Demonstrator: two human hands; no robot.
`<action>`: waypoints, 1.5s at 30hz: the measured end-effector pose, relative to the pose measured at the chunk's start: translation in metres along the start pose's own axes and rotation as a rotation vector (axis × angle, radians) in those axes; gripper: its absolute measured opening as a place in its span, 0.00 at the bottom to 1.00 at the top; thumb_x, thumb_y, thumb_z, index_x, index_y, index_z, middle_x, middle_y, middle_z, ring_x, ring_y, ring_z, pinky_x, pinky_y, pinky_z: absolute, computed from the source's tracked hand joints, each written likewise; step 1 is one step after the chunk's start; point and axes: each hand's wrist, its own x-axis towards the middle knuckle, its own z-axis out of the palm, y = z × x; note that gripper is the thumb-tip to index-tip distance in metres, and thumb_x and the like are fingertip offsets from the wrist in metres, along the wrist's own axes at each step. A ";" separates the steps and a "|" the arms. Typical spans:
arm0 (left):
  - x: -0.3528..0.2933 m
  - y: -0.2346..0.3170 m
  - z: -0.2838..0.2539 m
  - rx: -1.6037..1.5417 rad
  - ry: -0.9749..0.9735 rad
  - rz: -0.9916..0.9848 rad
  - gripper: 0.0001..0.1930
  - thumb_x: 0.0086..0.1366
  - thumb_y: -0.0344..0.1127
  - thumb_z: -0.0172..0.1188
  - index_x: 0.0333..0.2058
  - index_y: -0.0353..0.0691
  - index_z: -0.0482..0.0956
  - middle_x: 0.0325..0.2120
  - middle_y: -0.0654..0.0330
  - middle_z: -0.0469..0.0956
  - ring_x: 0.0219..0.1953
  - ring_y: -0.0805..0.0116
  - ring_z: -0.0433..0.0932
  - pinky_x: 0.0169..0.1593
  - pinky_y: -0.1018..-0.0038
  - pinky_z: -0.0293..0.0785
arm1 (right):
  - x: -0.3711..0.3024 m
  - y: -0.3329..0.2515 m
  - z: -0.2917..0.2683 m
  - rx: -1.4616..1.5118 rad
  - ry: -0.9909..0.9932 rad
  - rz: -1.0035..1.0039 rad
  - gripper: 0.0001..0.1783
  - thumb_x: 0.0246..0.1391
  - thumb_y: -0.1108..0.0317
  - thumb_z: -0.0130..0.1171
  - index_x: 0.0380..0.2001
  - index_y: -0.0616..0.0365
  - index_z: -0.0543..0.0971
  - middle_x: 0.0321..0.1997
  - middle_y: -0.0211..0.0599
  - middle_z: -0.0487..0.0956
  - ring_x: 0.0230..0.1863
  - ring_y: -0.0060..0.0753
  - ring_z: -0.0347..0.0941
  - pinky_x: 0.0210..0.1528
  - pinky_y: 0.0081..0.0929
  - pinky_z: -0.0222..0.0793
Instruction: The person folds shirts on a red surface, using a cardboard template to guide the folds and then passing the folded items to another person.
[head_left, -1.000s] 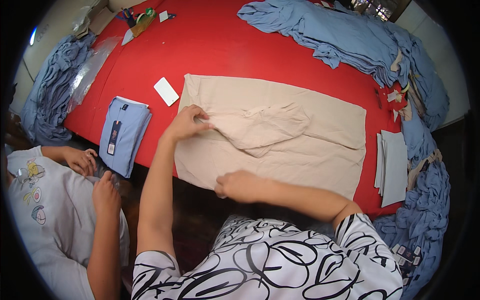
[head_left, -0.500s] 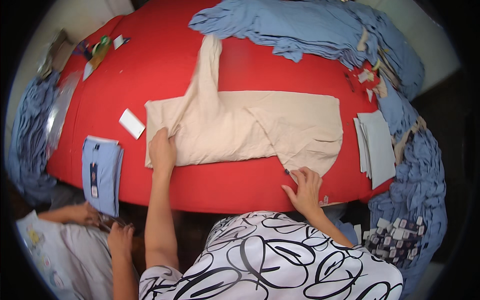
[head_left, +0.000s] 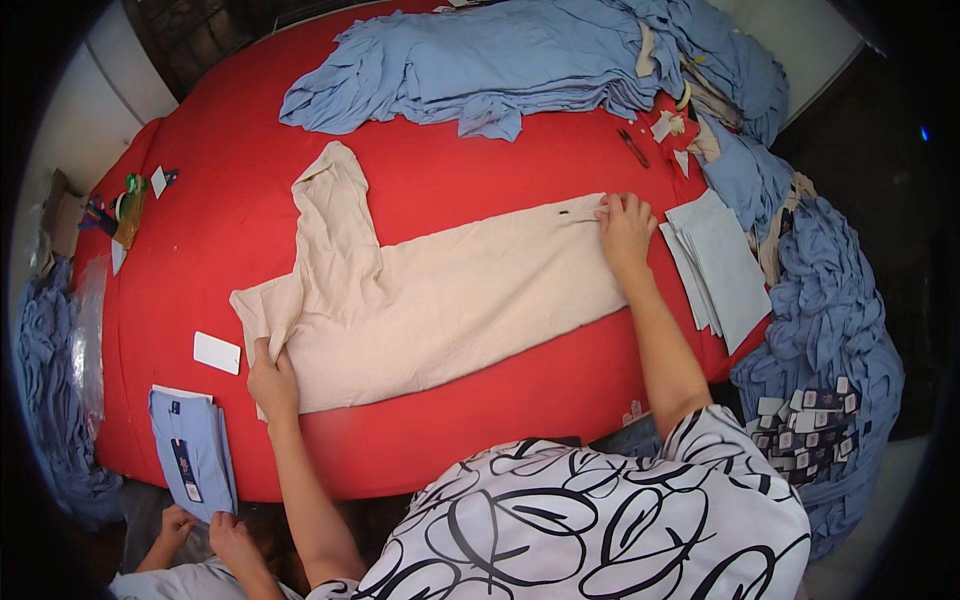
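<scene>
A beige shirt (head_left: 455, 300) lies folded lengthwise across the red table, with one sleeve (head_left: 330, 200) pointing away from me. My left hand (head_left: 273, 385) is closed on the shirt's left end, its fingers pinching the cloth near the bunched base of the sleeve. At the far right corner, my right hand (head_left: 627, 238) has its fingers drawn together on the cloth, beside a small dark label (head_left: 563, 212).
A white card (head_left: 216, 353) and a folded blue shirt (head_left: 190, 455) with a co-worker's hands (head_left: 225, 540) sit left. Blue garments (head_left: 480, 60) are heaped at the back. Pale folded sheets (head_left: 715, 265), hanging blue cloth and several tags (head_left: 805, 435) are right. Scissors (head_left: 634, 148) lie far right.
My right hand has carried the near right corner with its dark label away from me to the far edge, folding that end over. The left hand keeps its hold. The view has shifted.
</scene>
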 end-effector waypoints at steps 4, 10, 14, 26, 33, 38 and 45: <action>-0.002 -0.001 0.007 0.001 0.053 -0.029 0.07 0.65 0.33 0.56 0.40 0.40 0.75 0.26 0.43 0.79 0.30 0.40 0.78 0.32 0.52 0.70 | -0.070 -0.025 0.006 0.154 -0.059 -0.096 0.22 0.62 0.59 0.54 0.57 0.53 0.71 0.68 0.42 0.64 0.71 0.53 0.54 0.69 0.54 0.46; -0.007 0.005 0.012 0.043 0.158 -0.016 0.11 0.58 0.29 0.59 0.41 0.43 0.77 0.22 0.47 0.78 0.25 0.42 0.75 0.32 0.54 0.70 | -0.039 -0.011 0.010 -0.095 -0.208 0.134 0.33 0.62 0.60 0.53 0.68 0.55 0.61 0.73 0.47 0.57 0.74 0.52 0.49 0.74 0.51 0.39; -0.005 0.003 0.005 -0.051 0.153 0.028 0.11 0.56 0.28 0.61 0.39 0.42 0.78 0.28 0.53 0.79 0.29 0.50 0.75 0.40 0.62 0.68 | 0.040 -0.107 0.000 0.270 -0.093 -0.081 0.24 0.62 0.63 0.55 0.60 0.57 0.71 0.66 0.48 0.68 0.68 0.49 0.59 0.69 0.45 0.54; 0.015 0.001 -0.010 -0.104 0.019 0.132 0.10 0.57 0.32 0.65 0.38 0.41 0.78 0.33 0.58 0.76 0.36 0.55 0.74 0.43 0.65 0.64 | 0.138 -0.418 0.000 0.034 -0.572 -1.069 0.19 0.50 0.68 0.55 0.47 0.60 0.76 0.50 0.46 0.78 0.53 0.50 0.71 0.55 0.39 0.67; 0.008 -0.012 0.003 0.001 0.180 0.119 0.07 0.59 0.34 0.63 0.30 0.39 0.76 0.27 0.57 0.73 0.33 0.56 0.74 0.38 0.64 0.64 | 0.055 -0.267 -0.124 0.649 -0.129 -1.282 0.15 0.37 0.73 0.62 0.31 0.54 0.71 0.32 0.40 0.69 0.34 0.46 0.66 0.39 0.38 0.60; 0.018 0.002 0.008 -0.060 0.146 0.021 0.04 0.58 0.30 0.61 0.32 0.38 0.77 0.29 0.58 0.75 0.32 0.56 0.74 0.40 0.64 0.65 | -0.072 -0.147 -0.086 0.418 -0.256 -0.997 0.18 0.37 0.72 0.64 0.38 0.53 0.77 0.48 0.43 0.74 0.46 0.46 0.67 0.47 0.43 0.60; 0.017 0.005 0.002 -0.252 0.162 0.171 0.09 0.56 0.23 0.54 0.36 0.40 0.78 0.40 0.57 0.75 0.44 0.54 0.72 0.50 0.64 0.64 | -0.107 -0.137 -0.048 0.724 -0.226 -0.367 0.13 0.52 0.73 0.60 0.43 0.54 0.80 0.58 0.45 0.71 0.53 0.50 0.65 0.57 0.44 0.59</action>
